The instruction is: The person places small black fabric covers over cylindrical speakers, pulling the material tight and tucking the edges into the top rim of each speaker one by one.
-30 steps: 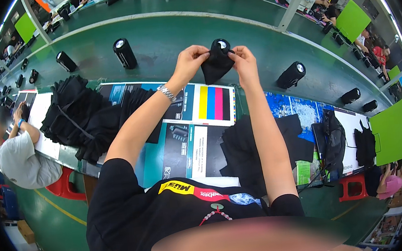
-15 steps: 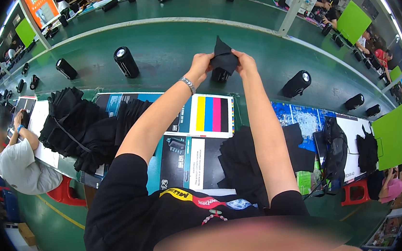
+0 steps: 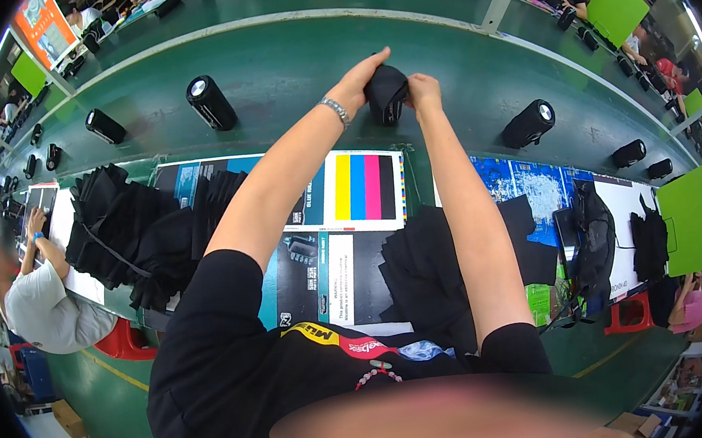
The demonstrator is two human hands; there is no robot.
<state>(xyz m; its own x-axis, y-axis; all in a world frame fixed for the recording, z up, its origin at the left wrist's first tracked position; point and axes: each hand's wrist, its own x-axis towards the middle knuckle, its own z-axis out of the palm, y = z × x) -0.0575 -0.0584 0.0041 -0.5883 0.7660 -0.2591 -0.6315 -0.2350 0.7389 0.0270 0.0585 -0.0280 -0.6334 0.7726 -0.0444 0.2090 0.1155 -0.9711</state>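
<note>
Both arms reach forward from the lower edge, elbows only slightly bent, converging over the green work surface (image 3: 295,81). The left hand (image 3: 359,83), with a metal wristband (image 3: 336,112) at its wrist, lies along the left side of a black cloth (image 3: 386,82); one digit extends up and to the right past the cloth's top. The remaining left fingers are partly hidden, and the firmness of that grip cannot be told. The right hand (image 3: 424,94) is curled in, its fingertips pinching the cloth's right edge.

The cloth is draped over the upper part of a dark cylinder (image 3: 389,114), which is on the work surface between the two hands. The cylinder's long axis is close to upright, with the covered end uppermost and the bare lower end facing the wearer.

The cloth acts as the cover, enclosing the cylinder's top. Nearer the wearer, a heaped cloth pile (image 3: 116,233) lies to the left and a flatter cloth stack (image 3: 423,263) beneath the right forearm. An uncovered cylinder (image 3: 211,103) at left leans in the view, its pale round end uppermost; another cylinder (image 3: 529,123) at right slants up and to the right.
</note>
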